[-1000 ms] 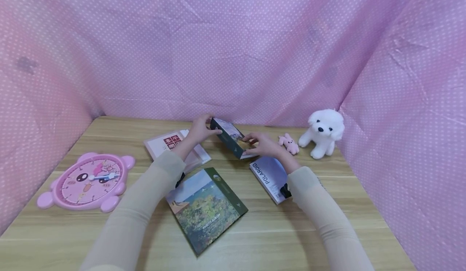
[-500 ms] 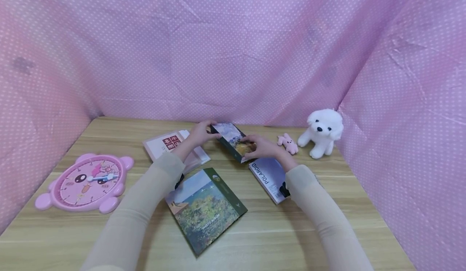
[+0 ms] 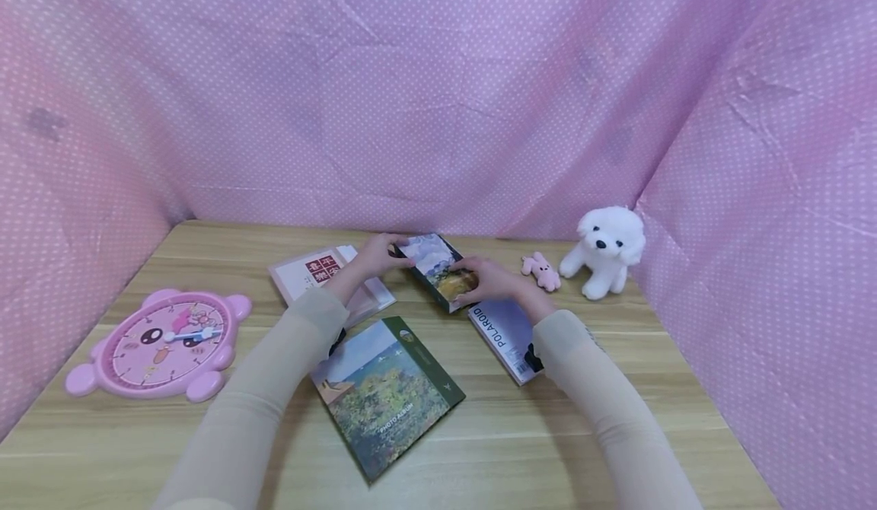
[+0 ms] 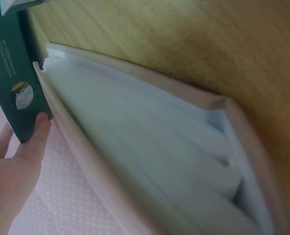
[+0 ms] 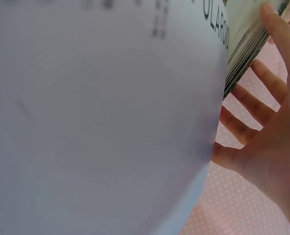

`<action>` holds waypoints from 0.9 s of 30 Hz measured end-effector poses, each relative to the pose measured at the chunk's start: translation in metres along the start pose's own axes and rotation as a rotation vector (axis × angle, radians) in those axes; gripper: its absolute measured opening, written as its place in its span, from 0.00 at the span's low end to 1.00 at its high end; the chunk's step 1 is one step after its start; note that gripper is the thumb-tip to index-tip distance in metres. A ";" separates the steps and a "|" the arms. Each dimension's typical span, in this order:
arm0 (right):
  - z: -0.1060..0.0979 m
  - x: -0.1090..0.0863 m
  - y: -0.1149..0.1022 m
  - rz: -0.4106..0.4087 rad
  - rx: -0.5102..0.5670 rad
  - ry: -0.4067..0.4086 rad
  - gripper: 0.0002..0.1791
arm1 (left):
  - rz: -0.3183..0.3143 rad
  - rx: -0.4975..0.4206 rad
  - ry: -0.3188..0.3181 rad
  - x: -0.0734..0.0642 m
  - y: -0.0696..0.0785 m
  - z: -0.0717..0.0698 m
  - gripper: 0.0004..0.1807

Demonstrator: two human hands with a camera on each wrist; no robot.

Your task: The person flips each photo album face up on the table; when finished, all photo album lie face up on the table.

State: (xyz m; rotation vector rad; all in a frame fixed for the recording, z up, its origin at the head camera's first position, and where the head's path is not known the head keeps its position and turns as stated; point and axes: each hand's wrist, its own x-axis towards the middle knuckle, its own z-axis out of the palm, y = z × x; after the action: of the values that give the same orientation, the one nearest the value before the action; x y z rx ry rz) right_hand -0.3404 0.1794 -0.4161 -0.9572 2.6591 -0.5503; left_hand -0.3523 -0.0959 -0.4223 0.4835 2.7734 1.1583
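Gripping the left end of a small book (image 3: 436,268) with the left hand (image 3: 373,257), with thumb on the spine side and fingers reaching toward the far corner; in the left wrist view, seen touching the dark green spine near its end. Holding the right end of the same book between thumb and fingers of the right hand (image 3: 495,279); in the right wrist view, with fingers spread apart by the edges of the pages. Located at the far middle of the surface (image 3: 534,449), painted cover up, spine toward near left; hard to tell whether wholly flat on the wood.

To the left of the small book, partly hidden by the left sleeve (image 3: 236,411), a pale folder (image 3: 373,301) with red square characters. Nearer, in the middle, a larger photo album (image 3: 390,396), cover up, set at an angle. Just beside the small book, nearer and to the right, partly behind the right wrist, a book marked POLAROID (image 3: 500,335). At far right, a small pink toy (image 3: 543,272) close to a white toy dog (image 3: 610,251). At left, well apart, a pink toy clock (image 3: 164,342). Behind everything, pink dotted cloth (image 3: 438,99).
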 end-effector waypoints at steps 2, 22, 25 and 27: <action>0.000 0.000 -0.001 0.007 -0.012 -0.007 0.38 | 0.002 0.024 -0.014 0.000 -0.002 0.001 0.33; 0.000 -0.004 -0.003 -0.031 -0.045 -0.059 0.39 | 0.013 0.096 -0.066 -0.005 -0.001 0.001 0.29; -0.002 -0.008 -0.008 -0.019 -0.012 -0.086 0.38 | 0.024 0.148 -0.091 -0.009 0.001 -0.001 0.29; -0.004 -0.011 -0.011 -0.018 0.018 -0.100 0.36 | 0.045 0.194 -0.105 -0.012 0.002 -0.003 0.29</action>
State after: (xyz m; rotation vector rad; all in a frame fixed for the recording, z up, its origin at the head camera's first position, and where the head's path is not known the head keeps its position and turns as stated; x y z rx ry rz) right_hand -0.3273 0.1799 -0.4062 -0.9783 2.5557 -0.5151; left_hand -0.3413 -0.1005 -0.4192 0.6092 2.8093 0.8490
